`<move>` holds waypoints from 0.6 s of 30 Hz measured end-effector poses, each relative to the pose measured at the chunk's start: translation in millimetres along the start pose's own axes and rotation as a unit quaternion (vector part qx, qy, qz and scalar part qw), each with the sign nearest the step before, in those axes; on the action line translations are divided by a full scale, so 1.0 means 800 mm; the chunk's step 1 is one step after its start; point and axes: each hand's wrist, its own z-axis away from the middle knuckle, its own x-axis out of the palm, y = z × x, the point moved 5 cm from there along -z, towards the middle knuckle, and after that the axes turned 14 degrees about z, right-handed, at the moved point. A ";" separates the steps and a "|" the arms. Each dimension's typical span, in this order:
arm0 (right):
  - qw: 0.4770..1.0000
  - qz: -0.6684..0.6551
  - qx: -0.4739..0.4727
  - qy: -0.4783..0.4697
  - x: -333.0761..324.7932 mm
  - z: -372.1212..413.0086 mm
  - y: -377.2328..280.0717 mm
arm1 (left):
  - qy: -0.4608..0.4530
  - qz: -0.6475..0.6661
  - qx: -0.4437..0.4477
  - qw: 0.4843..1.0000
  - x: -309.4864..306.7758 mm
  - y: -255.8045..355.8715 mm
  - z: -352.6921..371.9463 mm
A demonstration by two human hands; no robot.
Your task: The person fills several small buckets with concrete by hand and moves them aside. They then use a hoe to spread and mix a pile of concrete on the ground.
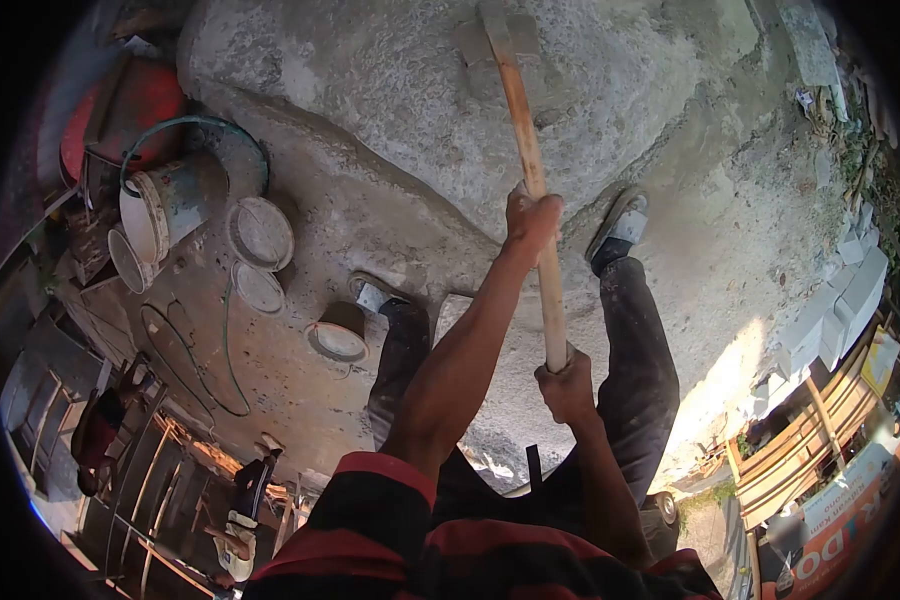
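Observation:
A long wooden-handled hoe (526,130) reaches from between my legs out to the wet grey cement mix (370,90). Its cement-coated head (497,45) rests on or in the mix at the top of the view; the blade's edge is hard to make out. My left hand (534,217) is wrapped round the middle of the handle. Lower down, my right hand (567,388) grips the handle close to its end. My shoes straddle the handle at the near side of the mix.
Cement-smeared buckets (150,218), round pails (261,233) and a small bucket (338,335) stand left. A green hose (232,350) curls beside them, near a red wheelbarrow-like tub (130,110). Pale blocks (835,310) and bamboo slats (805,430) lie right. People (238,535) are at lower left.

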 end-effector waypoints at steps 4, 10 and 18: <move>0.998 0.026 -0.062 -0.022 0.038 0.012 0.010 | 0.022 0.026 0.072 0.997 -0.058 0.041 0.037; 0.964 -0.021 -0.237 -0.116 0.161 -0.213 -0.284 | 0.163 -0.163 0.378 0.897 -0.198 0.387 -0.066; 0.965 -0.123 -0.088 -0.216 0.280 -0.277 -0.334 | 0.196 -0.213 0.187 0.939 -0.338 0.402 -0.257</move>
